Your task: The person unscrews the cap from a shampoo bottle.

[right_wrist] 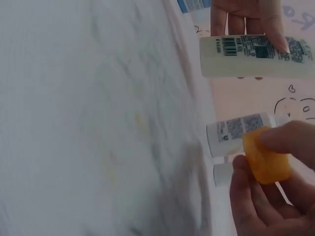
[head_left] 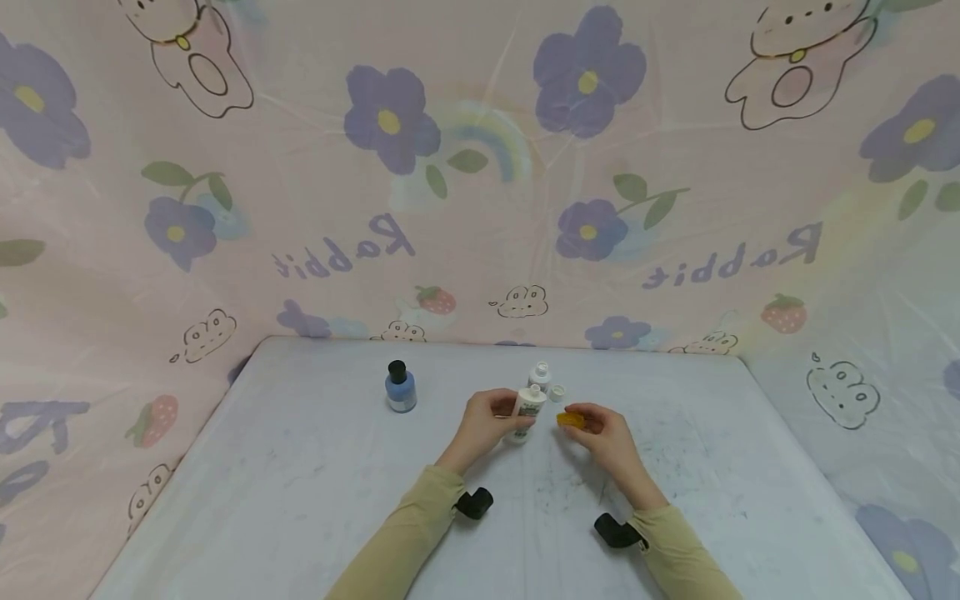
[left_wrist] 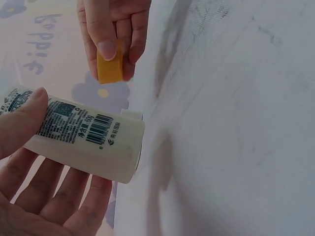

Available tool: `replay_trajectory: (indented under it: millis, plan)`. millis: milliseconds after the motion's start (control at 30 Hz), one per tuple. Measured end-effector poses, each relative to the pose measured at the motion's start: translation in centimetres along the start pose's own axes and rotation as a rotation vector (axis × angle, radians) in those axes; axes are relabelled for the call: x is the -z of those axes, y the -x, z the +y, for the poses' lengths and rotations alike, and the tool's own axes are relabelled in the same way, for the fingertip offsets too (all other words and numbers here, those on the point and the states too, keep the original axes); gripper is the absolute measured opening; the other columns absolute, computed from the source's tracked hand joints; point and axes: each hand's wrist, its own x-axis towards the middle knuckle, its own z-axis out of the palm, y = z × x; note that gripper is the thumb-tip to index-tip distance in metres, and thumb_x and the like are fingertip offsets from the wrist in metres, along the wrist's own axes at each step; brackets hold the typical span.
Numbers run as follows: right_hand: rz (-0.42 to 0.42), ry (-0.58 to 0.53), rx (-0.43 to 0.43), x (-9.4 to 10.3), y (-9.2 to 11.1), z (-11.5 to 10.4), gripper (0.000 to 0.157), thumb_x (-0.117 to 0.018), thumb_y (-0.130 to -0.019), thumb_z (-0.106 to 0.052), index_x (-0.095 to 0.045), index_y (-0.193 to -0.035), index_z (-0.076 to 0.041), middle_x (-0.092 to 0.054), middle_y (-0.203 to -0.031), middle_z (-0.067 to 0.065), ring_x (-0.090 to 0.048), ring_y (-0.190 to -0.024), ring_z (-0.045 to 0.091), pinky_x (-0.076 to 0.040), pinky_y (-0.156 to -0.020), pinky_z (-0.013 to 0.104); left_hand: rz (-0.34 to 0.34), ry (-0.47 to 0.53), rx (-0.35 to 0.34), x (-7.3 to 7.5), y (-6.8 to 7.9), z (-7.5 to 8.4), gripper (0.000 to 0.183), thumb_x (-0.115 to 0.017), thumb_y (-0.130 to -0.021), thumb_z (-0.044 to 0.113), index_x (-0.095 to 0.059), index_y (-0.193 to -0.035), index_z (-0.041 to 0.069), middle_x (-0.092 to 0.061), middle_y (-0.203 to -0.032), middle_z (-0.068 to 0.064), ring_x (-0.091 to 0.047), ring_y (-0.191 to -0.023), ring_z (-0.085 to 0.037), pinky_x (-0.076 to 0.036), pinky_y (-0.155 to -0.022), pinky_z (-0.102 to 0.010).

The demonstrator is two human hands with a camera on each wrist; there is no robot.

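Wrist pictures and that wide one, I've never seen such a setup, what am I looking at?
There's no robot: these are a person's bare hands. The wide picture comes from a camera worn on the head, looking forward and down; the other two come from cameras on each wrist, watching that hand's work. The left hand holds a printed white bottle; the right hand pinches a small orange piece. On the white table stand a second white bottle, behind the held one, with a small white cap beside it, and, farther left, a blue bottle with a black cap.
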Motion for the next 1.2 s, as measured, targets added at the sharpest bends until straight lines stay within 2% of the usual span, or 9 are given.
replay_trajectory:
  millis: [167,400,600,767,1000,1200]
  plan:
    - [-0.06,0.019,0.0,0.2,-0.6,0.8,0.033,-0.072,-0.083,0.001,-0.062,-0.114,0.006,-0.062,-0.114,0.021,-0.064,-0.099,0.03,-0.052,-0.076,0.023,-0.004,0.004,0.004,-0.4,-0.5,-0.3,0.03,-0.082,-0.077,0.017,-0.071,-0.104,0.01,-0.069,-0.102,0.001,-0.065,-0.092,-0.013,-0.052,-0.08,-0.029]
    - [-0.097,0.136,0.093,0.6,-1.5,1.8,0.029,-0.076,-0.081,-0.002,-0.066,-0.109,0.0,-0.066,-0.108,0.015,-0.063,-0.096,0.027,-0.052,-0.08,0.032,-0.006,0.027,0.027,-0.9,-1.2,-0.8,0.03,-0.081,-0.077,0.016,-0.07,-0.104,0.011,-0.07,-0.102,0.002,-0.065,-0.093,-0.012,-0.051,-0.081,-0.027]
    - [-0.103,0.18,0.115,0.9,-2.2,2.2,0.027,-0.076,-0.08,-0.003,-0.067,-0.106,-0.003,-0.066,-0.105,0.012,-0.061,-0.089,0.024,-0.049,-0.072,0.028,0.012,0.025,0.024,-1.1,-1.7,-1.1,0.031,-0.082,-0.077,0.017,-0.071,-0.105,0.011,-0.07,-0.102,0.001,-0.064,-0.095,-0.014,-0.052,-0.08,-0.029]
    - [-0.111,0.21,0.108,0.8,-2.7,2.5,0.027,-0.077,-0.08,-0.003,-0.068,-0.105,-0.004,-0.066,-0.104,0.011,-0.06,-0.089,0.023,-0.049,-0.071,0.028,0.013,0.046,0.026,-1.2,-2.1,-1.2,0.032,-0.082,-0.077,0.016,-0.071,-0.106,0.01,-0.07,-0.102,0.001,-0.064,-0.094,-0.013,-0.051,-0.081,-0.028]
    - [-0.108,0.225,0.081,0.4,-3.3,2.5,0.028,-0.077,-0.079,-0.001,-0.068,-0.105,-0.005,-0.067,-0.102,0.009,-0.06,-0.091,0.024,-0.049,-0.075,0.035,0.012,0.044,0.015,-1.6,-2.7,-1.8,0.032,-0.082,-0.077,0.016,-0.071,-0.106,0.01,-0.07,-0.102,0.001,-0.064,-0.094,-0.012,-0.051,-0.083,-0.027]
    - [-0.11,0.223,0.056,0.3,-3.5,2.4,0.028,-0.076,-0.079,0.0,-0.068,-0.105,-0.004,-0.067,-0.102,0.009,-0.06,-0.092,0.024,-0.049,-0.076,0.035,0.012,0.045,0.022,-2.2,-2.9,-1.7,0.029,-0.081,-0.077,0.015,-0.071,-0.104,0.01,-0.07,-0.102,0.002,-0.064,-0.094,-0.011,-0.05,-0.084,-0.028]
